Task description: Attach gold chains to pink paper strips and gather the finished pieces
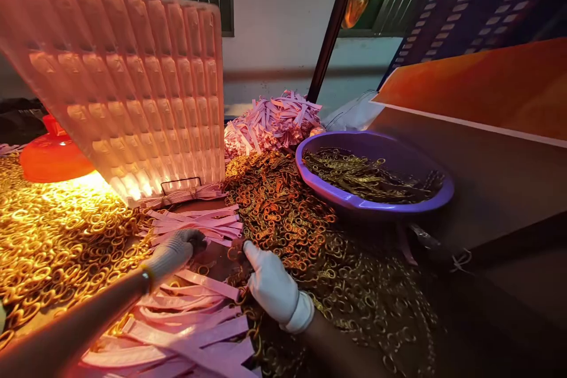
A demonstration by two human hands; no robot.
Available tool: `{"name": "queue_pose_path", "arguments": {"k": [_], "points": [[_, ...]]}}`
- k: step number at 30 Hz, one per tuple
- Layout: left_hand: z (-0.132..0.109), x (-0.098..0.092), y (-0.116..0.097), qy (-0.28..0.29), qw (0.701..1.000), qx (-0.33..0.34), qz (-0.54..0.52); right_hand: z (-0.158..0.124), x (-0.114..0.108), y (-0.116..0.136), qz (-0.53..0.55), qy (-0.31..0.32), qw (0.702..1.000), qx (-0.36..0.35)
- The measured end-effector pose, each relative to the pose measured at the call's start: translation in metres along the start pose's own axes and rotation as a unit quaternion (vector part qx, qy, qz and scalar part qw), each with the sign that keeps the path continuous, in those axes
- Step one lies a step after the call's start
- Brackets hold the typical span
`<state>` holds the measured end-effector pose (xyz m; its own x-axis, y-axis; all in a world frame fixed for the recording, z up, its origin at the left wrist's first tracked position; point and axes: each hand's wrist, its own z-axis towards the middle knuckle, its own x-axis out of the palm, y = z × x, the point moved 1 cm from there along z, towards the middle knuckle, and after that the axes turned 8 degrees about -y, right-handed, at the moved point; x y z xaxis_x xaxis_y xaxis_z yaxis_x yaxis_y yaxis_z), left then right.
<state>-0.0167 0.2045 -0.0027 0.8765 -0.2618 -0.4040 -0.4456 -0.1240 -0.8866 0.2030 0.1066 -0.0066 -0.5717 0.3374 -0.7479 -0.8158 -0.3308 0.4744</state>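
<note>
Both my hands wear white knit gloves. My left hand (pixel 173 251) is curled, its fingertips at the edge of a bunch of pink paper strips (pixel 199 223); what it pinches is hidden. My right hand (pixel 270 286) reaches into the heap of small gold metal rings (pixel 287 212), fingers closed around a ring or two at the tips. More pink strips (pixel 190 331) lie loose under my forearms.
A white compartment tray (pixel 133 82) leans upright at the left. An orange lamp (pixel 53 153) glows behind it over more gold rings (pixel 57 236). A purple basin (pixel 376 201) holds darker metal pieces. A pile of pink strips (pixel 274 121) sits behind. A brown board (pixel 496 183) runs along the right.
</note>
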Motion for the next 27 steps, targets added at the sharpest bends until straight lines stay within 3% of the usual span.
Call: {"name": "queue_pose_path", "arguments": {"k": [4, 9, 11, 14, 16, 19, 22, 27], "points": [[-0.051, -0.011, -0.008, 0.045, 0.988, -0.081, -0.126, 0.017, -0.003, 0.034, 0.046, 0.091, 0.993, -0.058], [-0.084, 0.005, -0.007, 0.042, 0.97, -0.124, -0.205, 0.022, -0.003, 0.067, -0.082, 0.14, 0.985, -0.051], [-0.084, 0.011, -0.004, 0.027, 0.978, -0.089, -0.185, 0.018, -0.001, 0.072, -0.128, 0.139, 0.981, -0.049], [-0.078, 0.015, 0.001, -0.017, 0.992, 0.044, -0.117, 0.01, 0.005, 0.072, -0.161, 0.12, 0.978, -0.064], [-0.075, 0.016, 0.002, -0.012, 0.991, 0.087, -0.098, 0.007, 0.006, 0.072, -0.176, 0.098, 0.976, -0.079], [-0.079, 0.015, 0.0, 0.038, 0.99, -0.003, -0.135, 0.006, 0.002, 0.073, -0.187, 0.087, 0.972, -0.11], [-0.087, 0.012, -0.002, 0.04, 0.979, -0.102, -0.169, 0.01, -0.006, 0.072, -0.169, 0.116, 0.97, -0.128], [-0.088, 0.015, 0.011, 0.048, 0.975, -0.117, -0.18, 0.008, -0.003, 0.064, -0.132, 0.18, 0.965, -0.135]]}}
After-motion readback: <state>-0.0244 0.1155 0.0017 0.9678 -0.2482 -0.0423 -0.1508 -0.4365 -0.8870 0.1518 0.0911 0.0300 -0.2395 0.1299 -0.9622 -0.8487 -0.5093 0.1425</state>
